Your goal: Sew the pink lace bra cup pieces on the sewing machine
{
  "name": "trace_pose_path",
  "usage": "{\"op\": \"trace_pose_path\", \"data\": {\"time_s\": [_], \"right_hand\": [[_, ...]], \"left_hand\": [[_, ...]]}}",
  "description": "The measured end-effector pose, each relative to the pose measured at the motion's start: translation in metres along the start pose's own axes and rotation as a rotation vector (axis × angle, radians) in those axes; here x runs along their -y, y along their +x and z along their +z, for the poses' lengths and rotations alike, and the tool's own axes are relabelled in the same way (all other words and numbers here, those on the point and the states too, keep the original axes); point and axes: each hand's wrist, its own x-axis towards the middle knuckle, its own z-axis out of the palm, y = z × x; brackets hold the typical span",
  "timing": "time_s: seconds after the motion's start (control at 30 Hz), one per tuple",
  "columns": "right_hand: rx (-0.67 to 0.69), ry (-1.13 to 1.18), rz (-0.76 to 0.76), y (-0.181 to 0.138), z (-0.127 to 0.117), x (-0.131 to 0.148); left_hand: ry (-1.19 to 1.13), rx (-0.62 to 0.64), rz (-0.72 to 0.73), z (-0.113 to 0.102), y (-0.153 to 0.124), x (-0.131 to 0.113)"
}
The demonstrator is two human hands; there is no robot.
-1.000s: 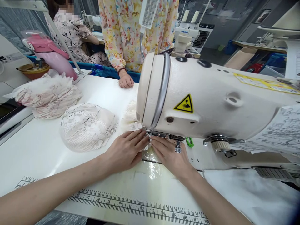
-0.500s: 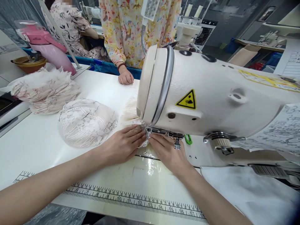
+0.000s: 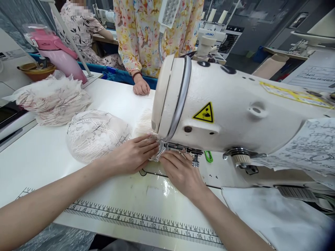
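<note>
Off-white lace fabric lies under the needle end of the sewing machine. Flat on the fabric, just left of the presser area, rests my left hand, open with its fingers stretched out. My right hand lies open on the near right side of the lace, its fingers extended towards the metal attachment. Some of its fingertips are hidden under that attachment. A paler gathered part of the fabric spreads behind my left fingers. The needle itself is hidden.
Left of my hands lie a round lace bundle and a gathered fabric pile. A pink bottle stands behind them. Across the table rests a co-worker's hand. A green clip-like object lies beside the machine.
Both hands have shifted slightly left, and more lace edge shows between them. The camera view has shifted a little. The co-worker's hand stays on the table.
</note>
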Motion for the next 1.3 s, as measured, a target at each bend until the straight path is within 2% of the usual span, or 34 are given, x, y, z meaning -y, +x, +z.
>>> {"op": "trace_pose_path", "data": {"time_s": [0.17,0.33,0.6,1.3], "right_hand": [[-0.003,0.056,0.118,0.0031,-0.0002,0.0017],[0.051,0.096,0.045,0.0029,-0.0028,0.0001],[0.030,0.107,0.003,-0.0006,-0.0060,-0.0017],[0.105,0.142,0.009,-0.0012,-0.0077,-0.0008]], "left_hand": [[0.027,-0.016,-0.018,-0.0001,-0.0006,-0.0031],[0.006,-0.012,0.008,0.0023,-0.0033,-0.0044],[-0.041,0.064,0.028,0.0085,-0.0066,-0.0028],[-0.059,0.050,0.014,0.0077,-0.0065,-0.0034]]}}
